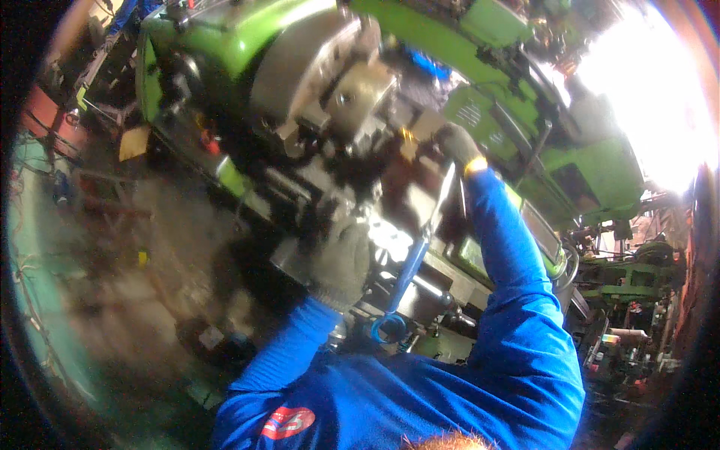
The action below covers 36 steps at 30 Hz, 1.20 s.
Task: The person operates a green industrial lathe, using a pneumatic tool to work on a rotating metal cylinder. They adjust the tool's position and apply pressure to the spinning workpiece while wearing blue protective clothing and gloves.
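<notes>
A large green lathe fills the upper middle, with a grey metal chuck (304,71) on its spindle. My left hand (341,262), in a grey knit glove, is at the near side of the carriage; motion blur hides its fingers. My right hand (456,144), in a dark glove with a yellow cuff, reaches farther in and curls beside a small yellow, brass-like part (409,142) right of the chuck. What it grips is hidden. Between my arms lies a long tool with a blue handle (410,274), a metal shaft and a blue coil (388,328) at its near end.
The lathe's green headstock (240,37) is at the upper left, and green housings (577,176) run along the right. Another green machine (630,281) stands at the far right. A small red object (210,142) sits left of the chuck. Strong light glares at the upper right.
</notes>
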Tool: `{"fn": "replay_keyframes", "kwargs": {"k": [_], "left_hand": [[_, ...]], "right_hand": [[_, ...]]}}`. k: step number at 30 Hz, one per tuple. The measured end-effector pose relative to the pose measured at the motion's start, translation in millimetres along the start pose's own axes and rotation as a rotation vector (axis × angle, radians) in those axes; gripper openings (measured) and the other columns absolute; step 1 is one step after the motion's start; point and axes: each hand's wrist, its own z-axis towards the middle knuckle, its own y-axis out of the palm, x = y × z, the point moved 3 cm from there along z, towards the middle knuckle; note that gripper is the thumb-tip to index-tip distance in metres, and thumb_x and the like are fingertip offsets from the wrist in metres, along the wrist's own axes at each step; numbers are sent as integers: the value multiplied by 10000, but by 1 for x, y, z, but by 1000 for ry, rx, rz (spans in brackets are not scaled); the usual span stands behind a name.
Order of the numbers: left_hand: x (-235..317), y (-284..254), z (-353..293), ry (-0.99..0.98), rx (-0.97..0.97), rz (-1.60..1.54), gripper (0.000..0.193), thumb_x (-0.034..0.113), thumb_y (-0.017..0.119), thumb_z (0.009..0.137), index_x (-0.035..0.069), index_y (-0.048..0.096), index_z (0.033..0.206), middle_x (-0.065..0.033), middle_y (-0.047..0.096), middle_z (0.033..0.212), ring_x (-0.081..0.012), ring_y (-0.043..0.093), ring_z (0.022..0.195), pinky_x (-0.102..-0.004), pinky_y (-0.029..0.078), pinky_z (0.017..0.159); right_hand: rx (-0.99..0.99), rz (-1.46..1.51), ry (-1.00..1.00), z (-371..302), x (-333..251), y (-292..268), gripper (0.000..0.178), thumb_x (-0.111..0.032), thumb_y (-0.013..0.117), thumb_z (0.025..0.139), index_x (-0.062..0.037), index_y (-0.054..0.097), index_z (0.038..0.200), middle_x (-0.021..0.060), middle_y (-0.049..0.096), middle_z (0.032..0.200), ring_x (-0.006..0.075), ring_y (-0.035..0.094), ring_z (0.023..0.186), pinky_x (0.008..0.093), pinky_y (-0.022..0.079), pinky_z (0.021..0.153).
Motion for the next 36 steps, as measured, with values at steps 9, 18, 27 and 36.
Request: {"fn": "replay_keyframes", "kwargs": {"k": [9,18,27,36], "left_hand": [[9,-6,4,151,-12,270,225,180,557,988,50,638,1153,-180,636,1151,-384,615,1059,-455,507,911],[-2,11,0,105,-88,230,357,208,486,1030,11,602,1305,-203,592,1322,-380,537,1223,-433,439,1061],[-9,-2,-10,199,-36,324,301,177,507,1009,27,606,1250,-184,614,1216,-353,568,1156,-425,468,1010],[-4,1,-4,232,-36,299,273,165,524,1006,10,634,1201,-194,617,1243,-357,588,1155,-434,486,1002]], "right_hand": [[-93,-224,128,-12,-73,-33,389,-390,791,736,-80,790,971,222,739,951,370,730,916,460,578,807],[13,-226,-74,25,0,0,350,-350,774,733,-99,791,977,183,744,949,363,720,891,465,575,812],[6,-369,-82,-17,-85,-43,245,-257,637,887,-80,709,1041,192,738,897,368,734,879,470,583,786],[11,-114,-872,14,-61,-52,355,-187,700,742,-103,700,1087,168,648,1168,327,616,1120,429,514,940]]}}
